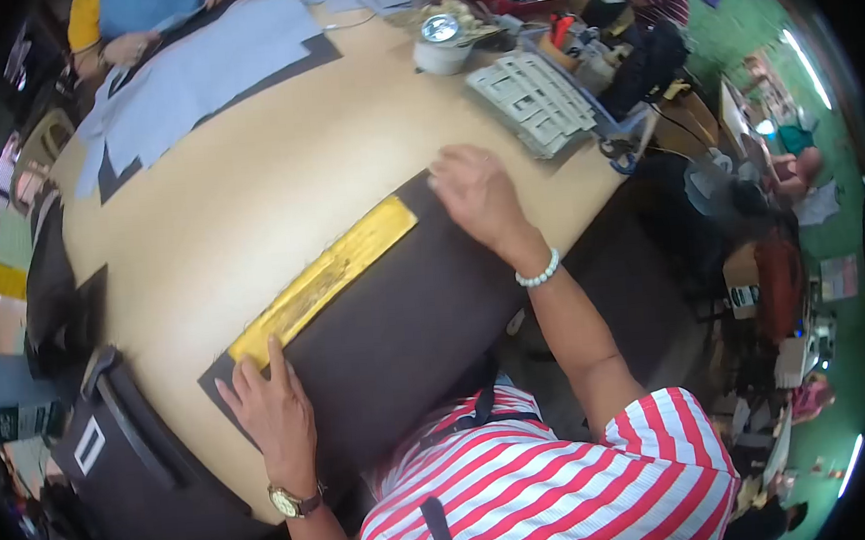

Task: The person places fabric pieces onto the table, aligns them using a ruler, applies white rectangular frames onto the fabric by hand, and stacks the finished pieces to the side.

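A long yellow strip [337, 267] with dark smudges on its face lies along the far edge of a large dark sheet [388, 343] at the near side of the table. My left hand [274, 416] rests at the strip's left end, fingers spread, the fingertips on the strip and the sheet. At the sheet's far right corner is my right hand [478, 197], slightly blurred, with its fingers curled in. Whatever may be between those fingers is hidden.
The pale tabletop [199, 236] extends beyond the sheet. Stacked light-coloured pieces [533, 100], a white round container [440, 54] and a cluttered bin [578, 59] stand at the right. Grey sheets [209, 80] lie across the table near another person [148, 9]. A black case [146, 471] sits at the left.
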Demonstrator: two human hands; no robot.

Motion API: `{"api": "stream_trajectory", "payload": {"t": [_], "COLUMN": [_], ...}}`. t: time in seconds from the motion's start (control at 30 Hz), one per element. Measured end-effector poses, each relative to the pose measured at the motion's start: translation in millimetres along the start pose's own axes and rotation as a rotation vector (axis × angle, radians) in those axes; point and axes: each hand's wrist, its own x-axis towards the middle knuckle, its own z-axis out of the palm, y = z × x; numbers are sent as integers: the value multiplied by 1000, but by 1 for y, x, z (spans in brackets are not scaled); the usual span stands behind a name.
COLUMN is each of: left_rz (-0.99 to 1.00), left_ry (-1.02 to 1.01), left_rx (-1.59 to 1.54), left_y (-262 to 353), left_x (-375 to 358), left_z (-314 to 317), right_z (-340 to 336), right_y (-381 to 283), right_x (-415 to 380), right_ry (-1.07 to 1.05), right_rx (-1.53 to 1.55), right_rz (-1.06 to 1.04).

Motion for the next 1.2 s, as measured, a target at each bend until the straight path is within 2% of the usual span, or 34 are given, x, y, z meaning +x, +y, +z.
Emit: {"api": "stream_trajectory", "payload": {"t": [0.03, 0.17, 0.23, 0.37, 0.43, 0.5, 0.6, 0.8, 0.97, 1.03, 1.1, 1.2], "left_rz": [0, -9, -60, -13, 20, -3, -12, 11, 30, 39, 50, 89], "left_ry": [0, -17, -88, 4, 60, 23, 14, 45, 61, 23, 23, 10], "left_rx": [-18, -42, -80, -77, -65, -89, -109, -117, -128, -129, -179, -362], "left_y": [0, 1, 2, 1, 1, 2, 2, -1, -1, -5, -8, -21], "left_x": [0, 1, 3, 4, 4, 3, 4, 3, 5, 8, 13, 26], "left_z": [0, -4, -5, -2, -3, -6, -7, -5, -5, -7, -11, -8], "right_z": [-8, -50, -65, -79, -79, -77, -82, -77, -89, -90, -87, -75], "right_y": [17, 96, 122, 137, 143, 144, 140, 160, 144, 124, 80, 14], "right_x": [5, 6, -2, -6, -8, -7, 1, 11, 21, 23, 20, 10], "right_ry": [99, 306, 256, 118, 131, 153, 69, 99, 408, 378, 261, 2], "right_rx": [-89, -279, -336, -286, -276, -270, -424, -410, -192, 265, 501, 695], "right_rz": [-22, 262, 376, 484, 440, 390, 314, 507, 429, 491, 404, 432]}}
